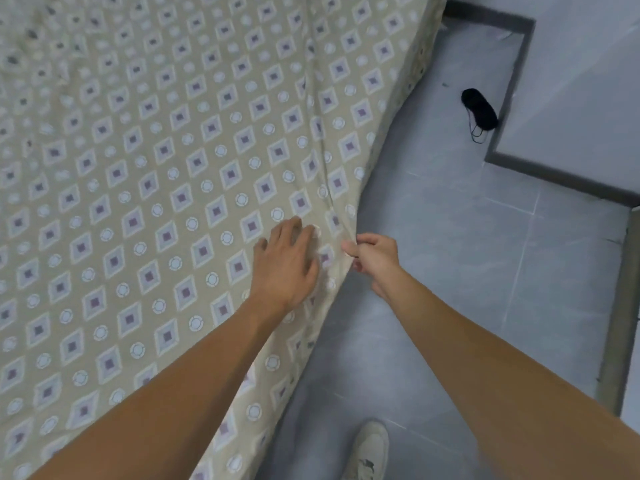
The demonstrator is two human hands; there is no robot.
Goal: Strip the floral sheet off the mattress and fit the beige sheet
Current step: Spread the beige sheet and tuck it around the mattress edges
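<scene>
Beige sheet (145, 174) spread over the bed, left hand (287, 263) flat on it near the edge with fingers straight, right hand (375, 259) pinching the sheet's edge, shoe (367, 452) on floor (467, 265)

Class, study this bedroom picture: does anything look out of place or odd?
A black eye mask with thin straps lies on the grey floor by the wall's dark skirting, apart from the bed. The beige sheet shows a long crease near its edge.

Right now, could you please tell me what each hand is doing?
Left hand: open, fingers spread flat on the beige sheet.
Right hand: closed, pinching the sheet's edge.
</scene>
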